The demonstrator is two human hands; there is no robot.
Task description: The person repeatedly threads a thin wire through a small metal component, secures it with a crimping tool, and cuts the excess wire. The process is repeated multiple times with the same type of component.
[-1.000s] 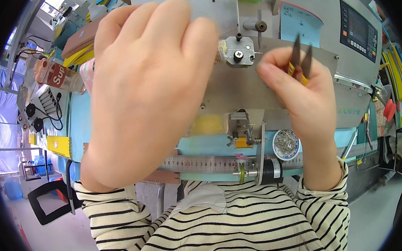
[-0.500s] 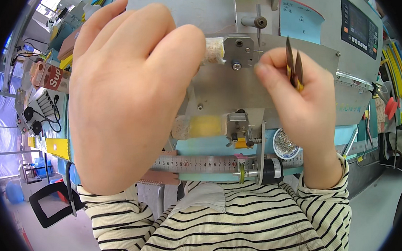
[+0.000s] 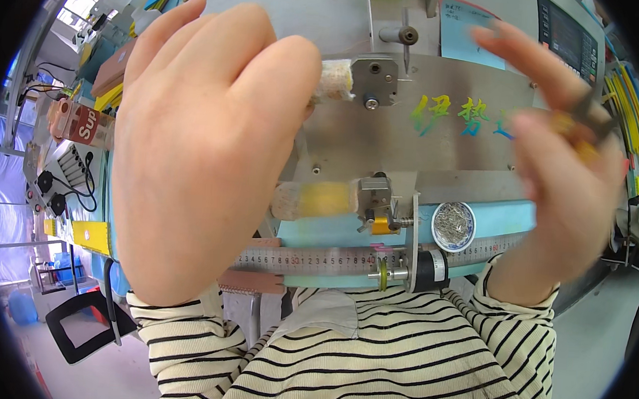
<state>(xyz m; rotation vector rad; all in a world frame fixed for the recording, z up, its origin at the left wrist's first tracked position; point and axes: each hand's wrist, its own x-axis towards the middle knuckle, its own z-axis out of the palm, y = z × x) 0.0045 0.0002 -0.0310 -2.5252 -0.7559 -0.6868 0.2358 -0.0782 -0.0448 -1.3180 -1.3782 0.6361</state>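
Note:
My left hand (image 3: 205, 149) is large in view at the left, its fingers curled in beside a pale wrapped handle (image 3: 335, 80). The handle ends in a metal clamp block (image 3: 373, 86), from which a thin wire pin sticks out at the right. My fingertips are hidden under the hand. At the right, my right hand (image 3: 563, 170) is smeared by motion, thumb and forefinger apart. Small dark-bladed scissors (image 3: 587, 128) with a golden part rest among its other fingers. A vertical metal needle (image 3: 407, 58) hangs from an arm next to the clamp block.
A metal plate (image 3: 454, 153) with coloured characters lies under the hands. Nearer stand a second wrapped handle (image 3: 316, 201), a bowl of small metal pins (image 3: 453, 227), a steel ruler (image 3: 316, 260) and a black motor (image 3: 429, 270). A control panel (image 3: 567, 43) is at the far right.
My right hand has swung right, away from the clamp block, with the scissors still in it; thumb and forefinger have parted. My left hand and the clamp block have barely shifted.

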